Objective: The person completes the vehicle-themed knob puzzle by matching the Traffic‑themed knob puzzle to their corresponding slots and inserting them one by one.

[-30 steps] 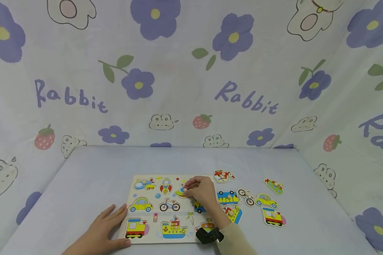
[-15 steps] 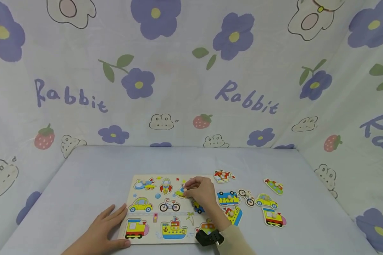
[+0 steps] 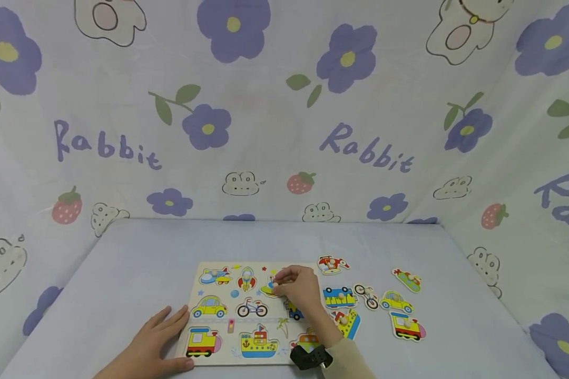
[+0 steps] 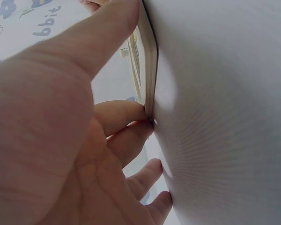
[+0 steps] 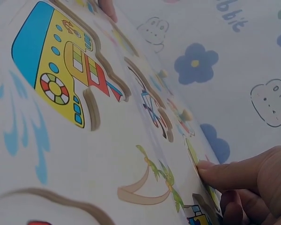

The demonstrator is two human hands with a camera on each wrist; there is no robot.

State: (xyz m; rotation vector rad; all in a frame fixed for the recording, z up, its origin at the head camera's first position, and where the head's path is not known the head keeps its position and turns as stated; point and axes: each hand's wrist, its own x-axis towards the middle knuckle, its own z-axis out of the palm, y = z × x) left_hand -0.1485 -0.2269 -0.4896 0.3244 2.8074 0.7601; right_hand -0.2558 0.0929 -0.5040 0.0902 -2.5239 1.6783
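My right hand [image 3: 300, 288] pinches the small knob of a flying saucer puzzle piece [image 3: 267, 289] in the top row of the wooden puzzle board [image 3: 226, 342]. The right wrist view has the thumb [image 5: 225, 174] right at that piece, low over the board. Spread around the board's near left corner, my left hand [image 3: 151, 342] lays its fingers along the left side and its thumb at the front edge. In the left wrist view the fingertips [image 4: 139, 126] meet the board's side [image 4: 150, 61]. An airplane piece [image 3: 215, 275] and a rocket piece [image 3: 247, 279] with knobs sit in the board.
Right of the board lie loose knobbed pieces: a helicopter [image 3: 333, 265], bus [image 3: 340, 298], bicycle [image 3: 366, 296], boat [image 3: 348, 322], car [image 3: 396, 301], submarine [image 3: 407, 280] and train [image 3: 407, 326]. Printed recesses for the car [image 3: 209, 306], bicycle [image 3: 252, 307] and train [image 3: 200, 342] show in the board.
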